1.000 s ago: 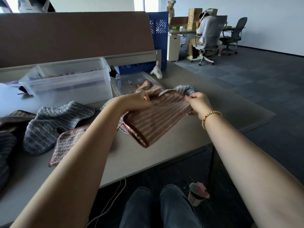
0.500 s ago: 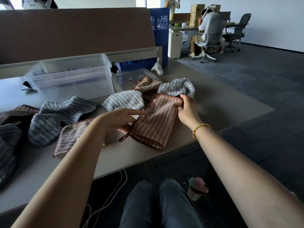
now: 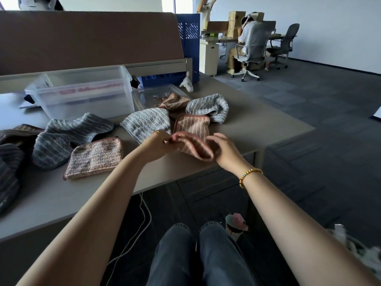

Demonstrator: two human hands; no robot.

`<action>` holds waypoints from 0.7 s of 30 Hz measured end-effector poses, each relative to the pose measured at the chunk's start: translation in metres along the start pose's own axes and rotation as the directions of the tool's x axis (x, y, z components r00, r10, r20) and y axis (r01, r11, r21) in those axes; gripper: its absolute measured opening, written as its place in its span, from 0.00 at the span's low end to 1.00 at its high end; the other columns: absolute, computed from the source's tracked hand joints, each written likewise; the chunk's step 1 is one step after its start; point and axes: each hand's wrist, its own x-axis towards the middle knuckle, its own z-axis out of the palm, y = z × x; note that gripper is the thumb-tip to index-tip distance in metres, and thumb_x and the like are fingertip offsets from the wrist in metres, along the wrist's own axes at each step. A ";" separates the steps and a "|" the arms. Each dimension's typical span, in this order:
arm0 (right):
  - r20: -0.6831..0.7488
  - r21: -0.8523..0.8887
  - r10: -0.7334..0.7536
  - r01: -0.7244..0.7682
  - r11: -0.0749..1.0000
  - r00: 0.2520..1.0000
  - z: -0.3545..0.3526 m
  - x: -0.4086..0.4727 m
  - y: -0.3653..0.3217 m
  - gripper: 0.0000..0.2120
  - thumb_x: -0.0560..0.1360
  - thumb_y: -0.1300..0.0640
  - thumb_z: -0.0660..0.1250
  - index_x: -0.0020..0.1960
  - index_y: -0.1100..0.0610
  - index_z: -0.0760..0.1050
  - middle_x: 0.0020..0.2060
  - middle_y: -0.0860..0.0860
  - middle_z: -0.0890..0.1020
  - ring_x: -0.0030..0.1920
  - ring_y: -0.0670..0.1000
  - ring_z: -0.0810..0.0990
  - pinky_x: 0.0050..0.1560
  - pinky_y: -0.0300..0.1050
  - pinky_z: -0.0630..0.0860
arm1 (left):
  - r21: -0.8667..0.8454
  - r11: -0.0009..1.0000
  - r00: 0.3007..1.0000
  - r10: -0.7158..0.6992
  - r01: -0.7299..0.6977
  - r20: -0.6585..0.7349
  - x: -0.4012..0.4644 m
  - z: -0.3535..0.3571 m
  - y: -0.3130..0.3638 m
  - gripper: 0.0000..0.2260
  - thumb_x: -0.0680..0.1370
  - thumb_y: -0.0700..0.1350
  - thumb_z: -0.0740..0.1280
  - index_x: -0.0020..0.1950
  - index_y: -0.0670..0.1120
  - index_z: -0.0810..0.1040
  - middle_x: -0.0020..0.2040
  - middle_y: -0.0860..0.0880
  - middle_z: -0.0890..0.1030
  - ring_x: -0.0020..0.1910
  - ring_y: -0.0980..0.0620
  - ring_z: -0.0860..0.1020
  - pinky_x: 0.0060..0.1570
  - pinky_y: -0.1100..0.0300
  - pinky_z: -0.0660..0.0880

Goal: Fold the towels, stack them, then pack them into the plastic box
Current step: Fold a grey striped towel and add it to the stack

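A brown striped towel [image 3: 193, 129] lies on the table near its front edge, its near end lifted and curled over. My left hand [image 3: 160, 144] pinches that lifted near edge. My right hand [image 3: 223, 150] cups the curled fold from the right, fingers bent around it. A folded brown towel [image 3: 95, 156] lies flat to the left. Unfolded towels lie behind: a light grey one [image 3: 147, 123], another light grey one [image 3: 208, 107], a brown one [image 3: 175, 102] and a dark grey one [image 3: 66, 134]. The clear plastic box [image 3: 84, 93] stands at the back.
The box's clear lid [image 3: 144, 94] lies flat behind the towels. More dark towels [image 3: 10, 153] pile up at the table's left end. A brown partition [image 3: 88, 40] backs the table. A white cable [image 3: 134, 234] hangs below the edge. A person sits at a far desk [image 3: 251, 40].
The brown striped towel went from held up in both hands to lying on the table. Both hands then moved to its near end, which is now lifted and curling over.
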 end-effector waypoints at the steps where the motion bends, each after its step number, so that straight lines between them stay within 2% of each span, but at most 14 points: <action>1: -0.001 0.012 0.018 -0.018 1.000 1.000 -0.001 -0.001 0.000 0.26 0.73 0.71 0.57 0.66 0.54 0.72 0.68 0.54 0.68 0.70 0.58 0.65 0.71 0.49 0.63 | 0.005 0.999 0.997 -0.052 0.053 -0.064 0.002 0.003 -0.001 0.12 0.76 0.45 0.68 0.36 0.39 0.78 0.31 0.46 0.73 0.32 0.49 0.70 0.35 0.57 0.64; 4: 0.095 0.101 0.118 -0.127 0.987 0.988 -0.012 -0.011 -0.008 0.27 0.74 0.67 0.58 0.71 0.52 0.64 0.73 0.51 0.62 0.74 0.55 0.59 0.74 0.50 0.58 | 0.016 0.990 0.966 -0.134 0.141 -0.222 0.001 0.009 0.013 0.17 0.78 0.45 0.64 0.30 0.40 0.72 0.28 0.50 0.68 0.36 0.49 0.68 0.38 0.60 0.59; 6: 0.252 0.289 0.116 -0.189 0.939 0.961 -0.023 -0.019 -0.016 0.30 0.77 0.60 0.60 0.76 0.53 0.54 0.76 0.49 0.56 0.76 0.52 0.55 0.74 0.48 0.54 | 0.016 0.989 0.957 -0.135 0.144 -0.255 0.000 0.014 0.022 0.19 0.79 0.44 0.62 0.29 0.39 0.72 0.28 0.51 0.67 0.35 0.49 0.68 0.42 0.60 0.58; 8: 0.328 0.468 0.094 -0.248 0.848 0.940 -0.033 -0.025 -0.023 0.32 0.79 0.51 0.62 0.77 0.56 0.51 0.76 0.50 0.56 0.75 0.51 0.56 0.73 0.47 0.55 | -0.016 0.984 0.948 -0.177 0.179 -0.265 0.000 0.019 0.028 0.22 0.80 0.45 0.61 0.25 0.44 0.67 0.27 0.52 0.67 0.29 0.52 0.66 0.37 0.60 0.58; 10: 0.219 0.430 0.152 -0.235 0.871 0.964 -0.034 -0.024 -0.027 0.30 0.78 0.44 0.59 0.73 0.61 0.61 0.72 0.56 0.65 0.72 0.55 0.65 0.68 0.48 0.64 | -0.052 0.969 0.938 -0.249 0.243 -0.242 0.003 0.024 0.030 0.22 0.80 0.47 0.60 0.26 0.46 0.66 0.27 0.51 0.68 0.27 0.53 0.66 0.28 0.58 0.57; 12: -0.001 0.437 0.206 -0.185 0.880 0.979 -0.029 -0.017 -0.027 0.26 0.79 0.45 0.58 0.63 0.67 0.72 0.60 0.65 0.76 0.61 0.63 0.75 0.53 0.49 0.72 | -0.052 0.959 0.937 -0.284 0.279 -0.203 0.003 0.027 0.031 0.22 0.80 0.50 0.59 0.27 0.45 0.66 0.26 0.49 0.68 0.26 0.51 0.66 0.26 0.59 0.58; 13: -0.059 0.464 0.211 -0.160 0.871 0.976 -0.026 -0.014 -0.026 0.23 0.80 0.47 0.58 0.57 0.68 0.74 0.52 0.66 0.80 0.54 0.64 0.78 0.45 0.48 0.72 | -0.054 0.959 0.939 -0.283 0.277 -0.195 0.004 0.028 0.031 0.21 0.80 0.51 0.59 0.29 0.44 0.67 0.27 0.49 0.68 0.26 0.51 0.66 0.25 0.59 0.58; 14: -0.081 0.476 0.211 -0.149 0.867 0.974 -0.023 -0.011 -0.025 0.21 0.80 0.49 0.57 0.51 0.68 0.75 0.40 0.65 0.80 0.43 0.61 0.78 0.37 0.44 0.69 | -0.059 0.963 0.943 -0.271 0.264 -0.195 0.004 0.029 0.030 0.20 0.80 0.52 0.59 0.31 0.43 0.69 0.28 0.49 0.69 0.27 0.51 0.67 0.26 0.59 0.59; 15: -0.084 0.463 0.224 -0.161 0.872 0.971 -0.021 -0.008 -0.023 0.20 0.81 0.50 0.57 0.42 0.66 0.74 0.30 0.59 0.74 0.33 0.56 0.74 0.31 0.42 0.64 | -0.071 0.967 0.947 -0.256 0.246 -0.194 0.004 0.030 0.028 0.18 0.80 0.52 0.59 0.36 0.42 0.72 0.30 0.49 0.71 0.29 0.50 0.69 0.26 0.60 0.60; 16: -0.084 0.430 0.246 -0.187 0.883 0.966 -0.018 -0.003 -0.020 0.20 0.81 0.52 0.57 0.34 0.61 0.69 0.26 0.54 0.67 0.28 0.52 0.67 0.28 0.42 0.59 | -0.090 0.970 0.951 -0.240 0.226 -0.197 0.004 0.030 0.027 0.15 0.80 0.52 0.60 0.41 0.42 0.74 0.33 0.49 0.74 0.32 0.50 0.72 0.27 0.61 0.62; 18: -0.107 0.336 0.280 -0.230 0.913 0.954 -0.014 0.007 -0.018 0.21 0.80 0.54 0.56 0.29 0.55 0.60 0.24 0.50 0.63 0.26 0.49 0.63 0.28 0.43 0.56 | -0.125 0.971 0.953 -0.226 0.204 -0.204 0.005 0.028 0.025 0.13 0.80 0.50 0.61 0.50 0.41 0.77 0.40 0.47 0.78 0.38 0.49 0.75 0.31 0.62 0.66; 21: -0.151 0.254 0.287 -0.244 0.936 0.946 -0.009 0.025 -0.022 0.19 0.79 0.54 0.55 0.30 0.53 0.60 0.25 0.49 0.64 0.27 0.50 0.65 0.28 0.42 0.58 | -0.116 0.971 0.947 -0.230 0.208 -0.225 0.011 0.025 0.022 0.12 0.80 0.47 0.60 0.47 0.40 0.77 0.39 0.45 0.77 0.38 0.48 0.74 0.29 0.61 0.64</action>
